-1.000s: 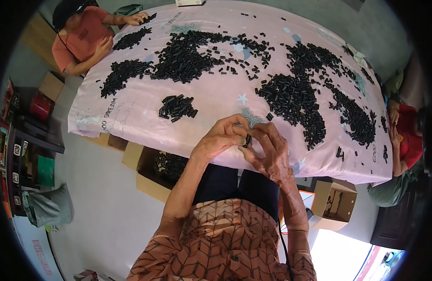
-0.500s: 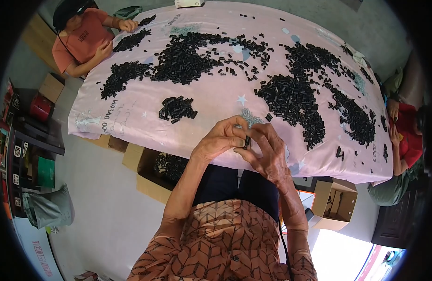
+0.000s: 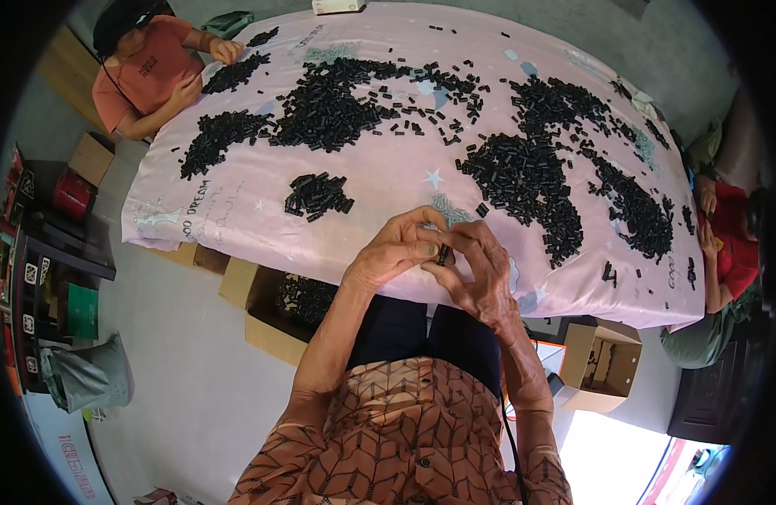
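Both of my hands meet over the table's near edge, around one small black cylindrical piece (image 3: 443, 254). My left hand (image 3: 394, 254) pinches it between thumb and fingers. On its other side my right hand (image 3: 482, 273) has bent fingertips closed on the same piece, which they partly cover. Just beyond my fingers lies a small heap of thin silvery bits (image 3: 448, 207), too fine to make out. A small pile of similar black pieces (image 3: 318, 196) is to the left of my hands, and a larger heap (image 3: 527, 177) spreads to the right.
A pink patterned cloth (image 3: 388, 181) covers the table, with more black heaps (image 3: 329, 109) farther back. Co-workers sit at the far left (image 3: 152, 71) and right edge (image 3: 733, 244). Below the table stand cardboard boxes (image 3: 274, 332) (image 3: 602, 370) holding black pieces.
My hands stay in nearly the same place, with only slight finger movement around the black piece. The heaps look unchanged.
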A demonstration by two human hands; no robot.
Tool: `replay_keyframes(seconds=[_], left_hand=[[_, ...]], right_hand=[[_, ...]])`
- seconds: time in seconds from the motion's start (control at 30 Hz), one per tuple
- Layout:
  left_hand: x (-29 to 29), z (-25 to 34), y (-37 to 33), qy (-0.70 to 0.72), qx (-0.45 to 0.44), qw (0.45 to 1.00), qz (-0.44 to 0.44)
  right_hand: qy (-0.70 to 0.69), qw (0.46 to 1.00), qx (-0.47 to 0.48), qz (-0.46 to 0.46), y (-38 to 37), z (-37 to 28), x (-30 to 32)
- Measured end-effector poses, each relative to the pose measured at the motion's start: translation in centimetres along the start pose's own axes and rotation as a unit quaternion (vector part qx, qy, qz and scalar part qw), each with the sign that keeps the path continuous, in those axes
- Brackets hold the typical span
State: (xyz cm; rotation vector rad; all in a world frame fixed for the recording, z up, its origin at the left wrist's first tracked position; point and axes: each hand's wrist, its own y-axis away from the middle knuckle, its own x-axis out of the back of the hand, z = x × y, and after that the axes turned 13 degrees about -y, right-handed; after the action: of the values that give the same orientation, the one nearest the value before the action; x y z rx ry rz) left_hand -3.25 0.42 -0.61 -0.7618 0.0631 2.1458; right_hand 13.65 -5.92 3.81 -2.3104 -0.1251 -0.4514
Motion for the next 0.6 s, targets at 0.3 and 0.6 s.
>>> replay_keyframes(seconds=[0.3,0.6], left_hand=[[0.8,-0.6,-0.1,-0.009,0.007,1.000,0.028],[1.0,-0.5,0.0,0.032,-0.004,0.999,-0.011]], right_hand=[[0.006,1.000,0.008,-0.003,-0.2,0.1,-0.2],[0.003,0.999,0.035,0.005,0.1,0.6,-0.7]])
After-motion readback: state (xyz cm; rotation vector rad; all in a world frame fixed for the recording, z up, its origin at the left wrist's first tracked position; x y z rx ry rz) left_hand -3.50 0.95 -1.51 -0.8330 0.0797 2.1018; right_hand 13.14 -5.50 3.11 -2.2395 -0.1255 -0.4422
